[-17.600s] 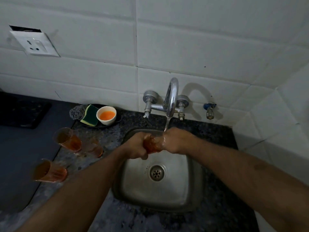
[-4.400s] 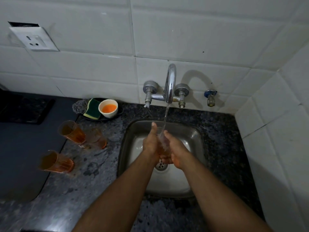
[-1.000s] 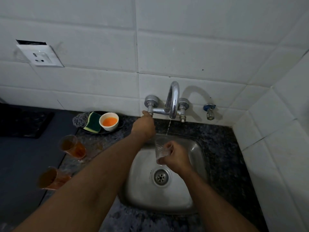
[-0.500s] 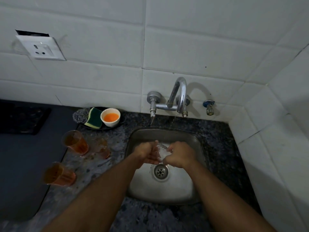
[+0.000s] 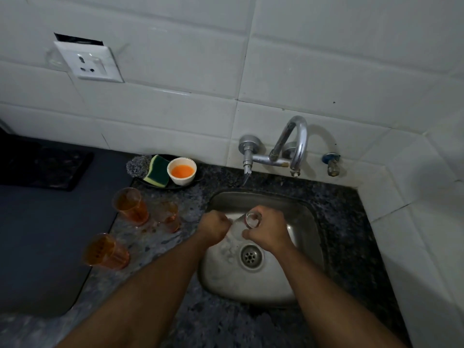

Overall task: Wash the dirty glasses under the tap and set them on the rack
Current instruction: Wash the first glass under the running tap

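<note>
Glass in hand (image 5: 253,219): a clear glass is held over the sink (image 5: 305,217), mouth tipped up toward the camera; it looks rinsed, with no orange tint left in it.
Right hand (image 5: 270,233): the fingers are curled round the glass from below and behind, so the rim shows just above the knuckles.
Left hand (image 5: 213,227): the fingers are curled, just left of the glass; whether its wall is pinched cannot be told (the fingertips are hidden).
Tap (image 5: 292,146): no stream is seen at the spout, which stands above and beyond the grip.
Step in hand, as judged: the last water is shaken out before the glass goes to the rack.
How it is best done: the glass is kept low over the sink, turned mouth down and let drip; a wet wall slips easily, so the hold is kept on the body and not on the rim.
Rack: none is seen in this view.
Dirty glasses (image 5: 129,205): three orange-stained ones stand on the counter (image 5: 351,247), well left of the grip (the middle one is the faintest).
Beyond those glasses: a sponge (image 5: 158,169) and a small bowl (image 5: 182,170) of orange liquid are set against the wall.
</note>
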A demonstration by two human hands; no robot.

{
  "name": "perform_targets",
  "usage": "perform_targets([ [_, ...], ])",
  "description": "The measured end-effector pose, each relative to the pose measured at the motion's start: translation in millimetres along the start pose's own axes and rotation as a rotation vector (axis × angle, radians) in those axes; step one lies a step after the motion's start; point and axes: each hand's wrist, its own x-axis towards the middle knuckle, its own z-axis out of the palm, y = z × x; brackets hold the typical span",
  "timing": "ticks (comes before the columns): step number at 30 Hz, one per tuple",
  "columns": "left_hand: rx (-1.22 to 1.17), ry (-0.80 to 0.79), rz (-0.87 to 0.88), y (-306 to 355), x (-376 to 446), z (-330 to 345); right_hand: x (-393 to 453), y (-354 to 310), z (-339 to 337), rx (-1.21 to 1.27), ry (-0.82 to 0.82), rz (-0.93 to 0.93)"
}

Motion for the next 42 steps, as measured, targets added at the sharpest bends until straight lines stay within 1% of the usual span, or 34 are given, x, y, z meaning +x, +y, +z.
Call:
perform_targets([
  [1,0.221,0.04,0.068,-5.3,-1.4,-4.8,0.8,-0.5,3.0,-0.009,-0.001,-0.002],
  [2,0.366,0.044,0.115,-9.0,-2.4,-8.6,1.7,-0.8,5.1,-0.022,-0.005,-0.005],
  [4,0.573,0.015,0.207,-15.8,-5.5,-12.6,2.8,-1.5,10.8,-0.054,-0.011,-0.011],
  [5,0.668,0.007,0.241,-17.7,-6.2,-12.6,3.2,-2.2,12.7,-0.061,-0.007,-0.016],
  [7,0.841,-0.004,0.247,-21.6,-8.5,-10.1,4.0,-3.7,16.1,-0.06,0.004,-0.028],
  [9,0.909,-0.012,0.216,-26.3,-10.1,-8.0,4.0,-6.8,18.0,-0.05,0.014,-0.042],
  [12,0.937,0.008,0.229,-34.2,-9.8,-4.8,4.3,-12.4,17.7,-0.031,0.023,-0.058],
  [16,0.879,0.055,0.266,-43.7,-7.6,-2.2,4.2,-19.3,13.6,-0.029,0.042,-0.074],
  [23,0.816,0.072,0.308,-48.5,-3.1,-2.3,2.7,-22.7,13.8,-0.048,0.072,-0.118],
  [26,0.8,0.072,0.326,-51.8,-0.2,-1.7,0.6,-19.2,17.7,-0.036,0.073,-0.11],
  [37,0.8,0.055,0.316,-58.7,4.3,1.7,-4.0,-15.3,19.8,-0.039,0.085,-0.11],
  [42,0.722,0.076,0.294,-62.2,2.4,7.0,-9.7,-4.8,20.9,-0.032,0.072,-0.108],
])
